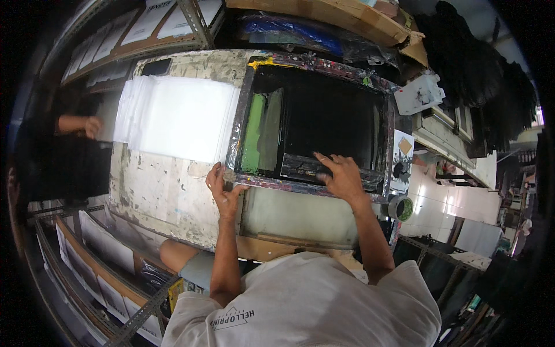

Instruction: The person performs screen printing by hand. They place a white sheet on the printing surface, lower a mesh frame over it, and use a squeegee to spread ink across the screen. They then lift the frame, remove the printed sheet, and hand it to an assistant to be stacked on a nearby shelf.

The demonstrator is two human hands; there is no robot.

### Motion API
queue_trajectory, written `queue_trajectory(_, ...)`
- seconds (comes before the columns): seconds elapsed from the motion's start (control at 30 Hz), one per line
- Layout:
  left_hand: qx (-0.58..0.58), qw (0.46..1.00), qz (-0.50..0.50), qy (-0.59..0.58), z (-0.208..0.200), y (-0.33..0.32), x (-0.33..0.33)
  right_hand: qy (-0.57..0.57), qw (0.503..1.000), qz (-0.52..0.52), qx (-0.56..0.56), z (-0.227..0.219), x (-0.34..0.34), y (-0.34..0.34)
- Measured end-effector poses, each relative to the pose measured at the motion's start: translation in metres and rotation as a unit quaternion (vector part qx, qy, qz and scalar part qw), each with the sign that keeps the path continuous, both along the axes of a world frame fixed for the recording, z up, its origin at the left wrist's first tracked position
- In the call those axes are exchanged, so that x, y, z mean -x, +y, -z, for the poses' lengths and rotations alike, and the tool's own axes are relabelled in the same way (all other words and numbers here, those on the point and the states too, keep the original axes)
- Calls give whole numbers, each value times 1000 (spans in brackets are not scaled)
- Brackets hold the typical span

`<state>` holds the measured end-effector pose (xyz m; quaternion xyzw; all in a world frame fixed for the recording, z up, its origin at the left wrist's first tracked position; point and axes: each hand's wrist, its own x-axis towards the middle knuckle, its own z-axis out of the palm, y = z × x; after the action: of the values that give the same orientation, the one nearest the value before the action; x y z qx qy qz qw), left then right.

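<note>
A dark screen-printing frame, smeared with paint, lies on the worn table. Inside it, black ink covers most of the mesh, with a green strip toward the left. My right hand grips a long dark squeegee lying along the frame's near side, its index finger stretched over the bar. My left hand is at the near left corner of the frame, thumb and fingers spread on either side of that corner. White sheets lie flat just left of the frame.
Another person's hand is blurred beside the sheets at the far left. Metal shelves holding boards and white sheets stand at lower left. A small round tub and a white container are at the right. Cardboard lies behind the frame.
</note>
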<state>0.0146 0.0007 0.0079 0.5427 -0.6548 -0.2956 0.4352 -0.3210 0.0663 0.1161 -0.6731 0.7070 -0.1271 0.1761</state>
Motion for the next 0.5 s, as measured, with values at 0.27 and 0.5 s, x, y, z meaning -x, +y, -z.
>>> queue_trajectory(0.27,54,995,-24,-79,2,3,-2,35,994,15,104,35,30,-62)
queue_trajectory(0.5,38,998,-22,-39,-2,4,0,95,979,26,181,53,105,-193)
